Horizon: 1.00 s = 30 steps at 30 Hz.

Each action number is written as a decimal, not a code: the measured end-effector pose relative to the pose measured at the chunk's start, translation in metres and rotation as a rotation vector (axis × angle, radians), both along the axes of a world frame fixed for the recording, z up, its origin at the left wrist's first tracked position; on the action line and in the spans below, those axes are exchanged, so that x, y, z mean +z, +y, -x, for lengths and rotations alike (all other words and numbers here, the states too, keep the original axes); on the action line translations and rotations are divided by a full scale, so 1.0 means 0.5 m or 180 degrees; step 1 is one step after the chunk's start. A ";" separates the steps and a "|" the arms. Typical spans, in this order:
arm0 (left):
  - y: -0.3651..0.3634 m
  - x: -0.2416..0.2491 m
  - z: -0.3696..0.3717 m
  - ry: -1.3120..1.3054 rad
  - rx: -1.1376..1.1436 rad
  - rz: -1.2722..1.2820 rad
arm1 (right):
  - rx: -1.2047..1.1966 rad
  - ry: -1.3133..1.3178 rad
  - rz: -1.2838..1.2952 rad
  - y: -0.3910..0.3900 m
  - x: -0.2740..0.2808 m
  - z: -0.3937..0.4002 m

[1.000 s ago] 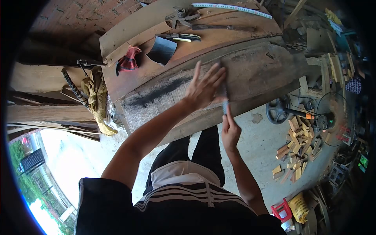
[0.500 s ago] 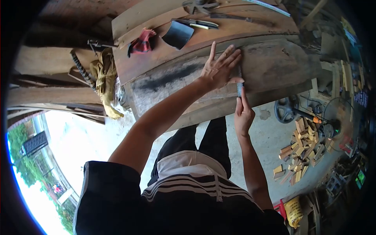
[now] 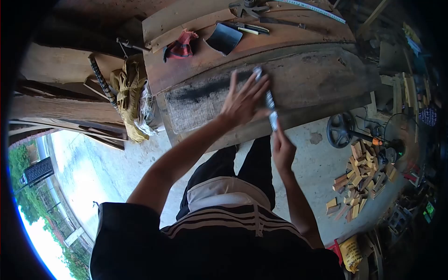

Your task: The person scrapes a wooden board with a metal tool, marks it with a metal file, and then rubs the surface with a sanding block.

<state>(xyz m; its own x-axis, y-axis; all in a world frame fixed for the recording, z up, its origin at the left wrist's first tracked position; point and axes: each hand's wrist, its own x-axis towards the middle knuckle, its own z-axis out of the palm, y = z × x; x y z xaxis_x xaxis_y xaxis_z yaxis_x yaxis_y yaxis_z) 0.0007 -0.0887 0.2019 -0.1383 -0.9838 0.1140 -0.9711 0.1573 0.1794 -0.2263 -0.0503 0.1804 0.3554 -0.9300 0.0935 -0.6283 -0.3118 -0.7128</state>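
Observation:
My left hand (image 3: pixel 243 101) lies over a dark, worn wooden board (image 3: pixel 317 77), fingers spread. Its fingertips and thumb reach to a narrow metal ruler (image 3: pixel 270 103), which is blurred and slants across the board. At the ruler's near end, by the board's front edge, my right hand (image 3: pixel 283 148) pinches it with the forefinger stretched along it. A blackened patch (image 3: pixel 205 93) marks the board left of my left hand.
Behind the board lie a red checked cloth (image 3: pixel 182 45), a dark curved sheet (image 3: pixel 224 39), a cutter knife (image 3: pixel 252 29) and a measuring strip (image 3: pixel 317 10). Wood offcuts (image 3: pixel 361 175) are heaped on the floor at right, near a black wheel (image 3: pixel 339 129).
Both hands have shifted left and the ruler with them. The ruler was nearly straight across the board and partly under my left hand; now it slants and more of it shows.

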 end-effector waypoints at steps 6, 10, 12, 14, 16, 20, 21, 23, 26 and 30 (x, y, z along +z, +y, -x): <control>-0.020 -0.009 -0.028 0.0039 -0.0116 0.0063 | -0.0179 -0.0026 0.0129 0.012 0.003 -0.066; 0.175 0.000 -0.081 0.0056 0.0279 -0.0263 | 0.0401 0.0095 -0.0397 0.115 0.023 -0.062; 0.233 0.011 -0.080 0.0080 0.0354 -0.0456 | 0.0546 -0.0004 -0.0212 0.135 0.028 -0.053; 0.236 0.008 -0.075 0.0023 0.0446 -0.0688 | 0.0744 0.0119 -0.0442 0.130 0.037 -0.045; 0.184 -0.002 -0.073 0.0117 0.0285 -0.0175 | 0.0527 -0.0032 -0.0070 0.103 0.016 -0.043; -0.004 -0.017 -0.058 -0.0044 -0.0036 0.0451 | -0.0113 0.0069 0.0316 0.019 0.014 -0.096; -0.024 -0.017 -0.056 -0.0019 0.0000 0.0464 | -0.0193 0.0116 0.0342 0.010 0.012 -0.106; -0.007 -0.016 -0.069 0.0000 -0.0012 0.0219 | -0.0174 -0.0093 0.0349 0.028 0.015 -0.126; 0.121 -0.015 -0.105 0.0064 0.0196 0.0029 | 0.0200 0.0118 -0.0054 0.093 0.015 -0.116; 0.261 0.006 -0.114 0.0108 0.0576 -0.0476 | 0.0770 0.0107 -0.0276 0.146 0.043 -0.095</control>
